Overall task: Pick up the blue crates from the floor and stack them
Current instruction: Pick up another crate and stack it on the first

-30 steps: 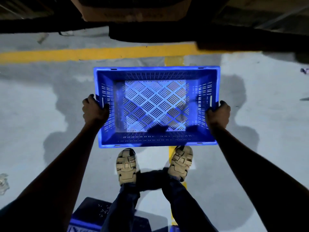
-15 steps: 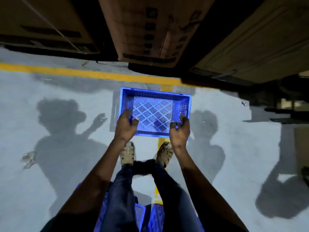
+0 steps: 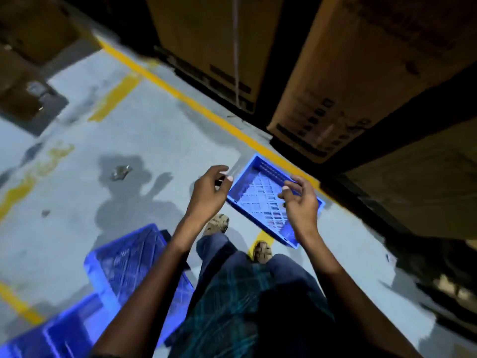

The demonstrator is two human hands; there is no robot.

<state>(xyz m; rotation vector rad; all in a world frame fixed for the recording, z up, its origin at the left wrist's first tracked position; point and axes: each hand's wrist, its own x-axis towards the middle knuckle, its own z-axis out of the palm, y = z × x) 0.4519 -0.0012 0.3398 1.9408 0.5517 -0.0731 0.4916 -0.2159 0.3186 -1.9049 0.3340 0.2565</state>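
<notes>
- Floor (image 3: pixel 134 140) is lying open and grey to my left, crossed by yellow lines (image 3: pixel 206 112); tall cardboard boxes (image 3: pixel 335 81) are walling off the far right side.
- Blue crate (image 3: pixel 260 202) is sitting empty on the floor just beside the yellow line, ahead of my sandals (image 3: pixel 216 224).
- My left hand (image 3: pixel 210 192) and right hand (image 3: pixel 300 202) are hovering above it, each grip released, fingers loosely curled, grasping nothing.
- More blue crates (image 3: pixel 129 259) are lying upturned behind me at lower left.
</notes>
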